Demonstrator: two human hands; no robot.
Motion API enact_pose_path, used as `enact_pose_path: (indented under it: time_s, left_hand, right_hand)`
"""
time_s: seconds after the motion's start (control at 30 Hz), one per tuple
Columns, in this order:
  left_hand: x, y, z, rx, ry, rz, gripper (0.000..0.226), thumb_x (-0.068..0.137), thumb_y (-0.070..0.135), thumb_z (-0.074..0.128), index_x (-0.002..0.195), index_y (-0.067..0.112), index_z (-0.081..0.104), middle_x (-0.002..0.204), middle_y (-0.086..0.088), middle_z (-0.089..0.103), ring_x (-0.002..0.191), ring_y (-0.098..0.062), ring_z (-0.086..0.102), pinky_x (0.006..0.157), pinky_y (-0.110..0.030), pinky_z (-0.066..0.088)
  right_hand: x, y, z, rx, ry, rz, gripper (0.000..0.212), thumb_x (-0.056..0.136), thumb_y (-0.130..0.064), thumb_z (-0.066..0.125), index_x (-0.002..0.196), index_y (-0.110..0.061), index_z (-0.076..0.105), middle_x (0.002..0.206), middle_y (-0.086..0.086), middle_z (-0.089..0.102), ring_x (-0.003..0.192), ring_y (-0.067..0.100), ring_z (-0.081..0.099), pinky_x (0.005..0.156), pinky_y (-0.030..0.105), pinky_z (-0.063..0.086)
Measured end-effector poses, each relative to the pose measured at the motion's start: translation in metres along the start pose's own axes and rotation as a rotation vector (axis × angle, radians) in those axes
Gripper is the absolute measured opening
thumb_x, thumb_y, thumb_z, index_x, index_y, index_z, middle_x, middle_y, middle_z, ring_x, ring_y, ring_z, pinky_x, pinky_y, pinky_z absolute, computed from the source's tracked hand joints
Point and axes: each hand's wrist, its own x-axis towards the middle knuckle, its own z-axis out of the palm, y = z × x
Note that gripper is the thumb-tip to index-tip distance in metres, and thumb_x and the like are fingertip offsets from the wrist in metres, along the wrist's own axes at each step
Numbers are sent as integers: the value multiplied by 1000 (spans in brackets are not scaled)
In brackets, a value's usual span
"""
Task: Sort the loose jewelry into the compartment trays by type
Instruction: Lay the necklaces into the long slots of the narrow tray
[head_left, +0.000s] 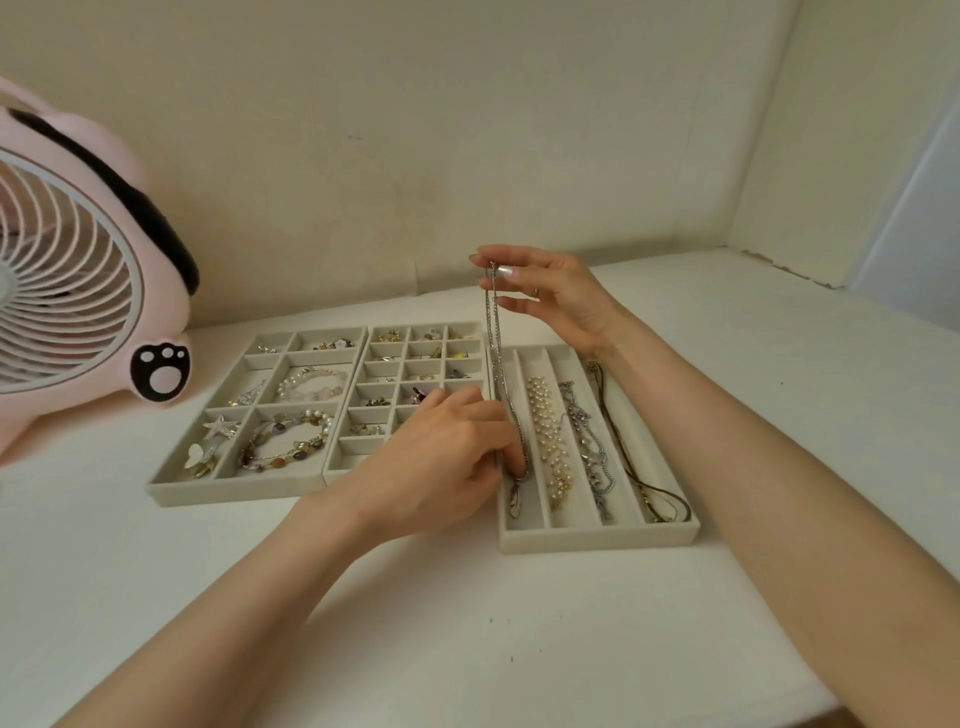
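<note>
Right hand (545, 296): raised, with thumb and forefinger pinching the top end of the silver chain (493, 353); other fingers loosely fanned out.
Left hand (447, 457): low, knuckles up, fingers curled and pinching the chain's bottom end.
Chain axis: close to upright, strung taut from the right hand's pinch straight down to the left fingertips.
Feather pendant (516, 499): just below the left fingertips, lying flat, tip pointing toward the person.
Slotted tray (597, 541): under the left fingertips, with the pendant in its leftmost slot.
Pearl strand (550, 441): one slot right of the left hand, lying lengthwise.
Second silver chain (589, 447): next slot over.
Dark cord (639, 467): far slot, beneath the right forearm.
Grid tray (358, 446): partly under the left hand.
Bracelet tray (234, 492): further left.
Pink fan (67, 270): well off beyond the left hand.
</note>
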Motion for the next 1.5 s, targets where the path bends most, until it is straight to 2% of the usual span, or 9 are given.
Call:
enact_pose_path:
  time_s: [0.27, 0.43, 0.7, 0.87, 1.0, 1.13, 1.23, 1.37, 1.5]
  left_hand:
    - [-1, 1, -2, -55, -13, 32, 32, 75, 16, 41, 84, 28, 69, 94, 12, 59, 90, -8, 42, 79, -21, 26]
    - [-1, 1, -2, -67, -16, 31, 31, 74, 16, 41, 83, 28, 69, 93, 12, 59, 89, -8, 41, 78, -24, 26]
    - [-2, 3, -2, -64, -21, 16, 33, 75, 17, 38, 85, 27, 67, 94, 13, 57, 90, -8, 40, 79, -25, 25]
    - [-2, 5, -3, -64, -27, 10, 32, 75, 18, 38, 85, 27, 67, 94, 14, 56, 91, -8, 40, 82, -26, 26]
    - [-2, 6, -3, -62, -26, 6, 32, 76, 19, 38, 85, 27, 67, 94, 13, 57, 91, -7, 40, 85, -27, 27]
    - [-2, 5, -3, -56, -25, 16, 31, 76, 18, 39, 85, 26, 67, 94, 13, 57, 90, -7, 39, 82, -26, 27]
    - [-2, 4, -3, -62, -27, 14, 31, 75, 18, 39, 85, 27, 67, 93, 13, 57, 90, -8, 40, 81, -26, 28]
    - [-2, 4, -4, -64, -35, 14, 31, 76, 18, 39, 86, 28, 67, 94, 13, 58, 90, -7, 39, 81, -25, 28]
    - [-2, 4, -3, -79, -19, 21, 31, 76, 15, 40, 85, 26, 68, 90, 13, 57, 88, -9, 40, 80, -24, 27]
  right_hand:
    - [1, 4, -1, -49, 25, -2, 26, 91, -5, 53, 111, -17, 65, 117, 0, 66, 110, 15, 62, 93, 29, 46]
    - [3, 7, -1, -90, 41, 2, 24, 91, -5, 55, 107, -17, 67, 113, -1, 68, 109, 17, 63, 96, 33, 45]
    - [5, 9, -4, -262, 288, 4, 23, 83, -2, 66, 100, -16, 68, 81, -5, 72, 72, 2, 65, 66, 12, 46]
    - [6, 8, -3, -420, 311, -23, 23, 78, 2, 69, 99, -7, 69, 79, 2, 69, 67, 2, 61, 58, 9, 43]
    - [7, 7, 0, -436, 294, -42, 22, 77, 5, 70, 97, -4, 69, 80, 4, 69, 75, 11, 63, 63, 12, 46]
    - [9, 8, 3, -488, 287, -84, 21, 79, 10, 66, 96, -1, 70, 77, -1, 68, 72, 3, 65, 66, 11, 47]
    - [10, 10, 3, -551, 314, -110, 19, 78, 7, 67, 93, -4, 72, 82, 3, 69, 80, 13, 65, 76, 17, 51]
    - [14, 8, 5, -575, 346, -98, 17, 80, 6, 66, 94, -2, 72, 76, 4, 66, 57, -3, 55, 54, 8, 42]
    - [24, 5, 5, -626, 340, -73, 18, 80, 8, 64, 89, -5, 72, 69, -1, 63, 48, 0, 55, 50, 12, 43]
